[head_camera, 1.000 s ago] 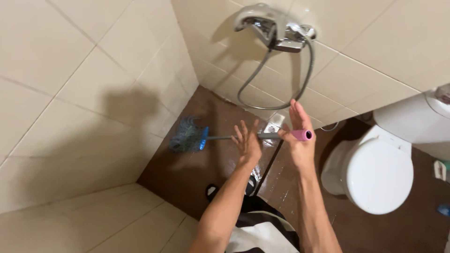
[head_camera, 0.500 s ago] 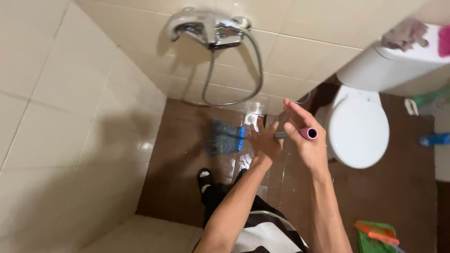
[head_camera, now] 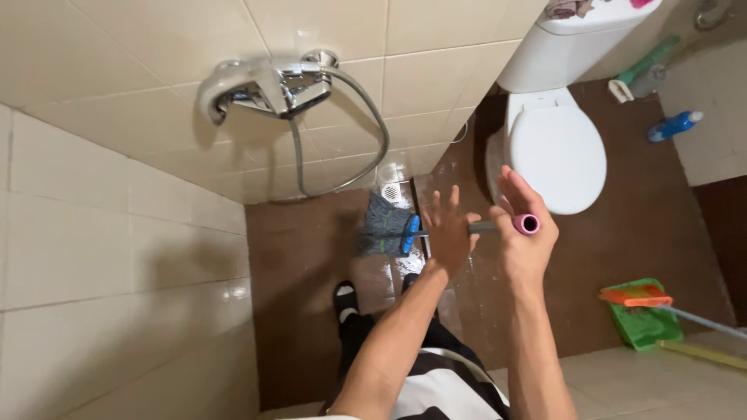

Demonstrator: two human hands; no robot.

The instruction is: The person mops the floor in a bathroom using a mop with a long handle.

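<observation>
A mop with a grey stringy head [head_camera: 380, 232] and a blue clamp [head_camera: 409, 234] rests on the wet brown floor, close to the floor drain [head_camera: 391, 193]. Its grey handle ends in a pink cap [head_camera: 527, 224]. My right hand [head_camera: 520, 247] grips the handle just below that cap, with the fingers partly raised. My left hand [head_camera: 447, 231] lies lower on the handle, palm against it and fingers spread. The handle is hidden where it passes behind the left palm.
A chrome shower mixer [head_camera: 272, 85] with a looped hose [head_camera: 375, 148] hangs on the tiled wall. To the right stands a white toilet [head_camera: 556, 148]. A blue bottle [head_camera: 673, 124] and a green dustpan [head_camera: 642, 320] with an orange brush [head_camera: 634, 295] are further right. My slippered foot [head_camera: 345, 299] stands below the mop head.
The mop head has swung right, from the left wall's foot to the drain. Both hands stay on the handle. The view has shifted and now shows the dustpan.
</observation>
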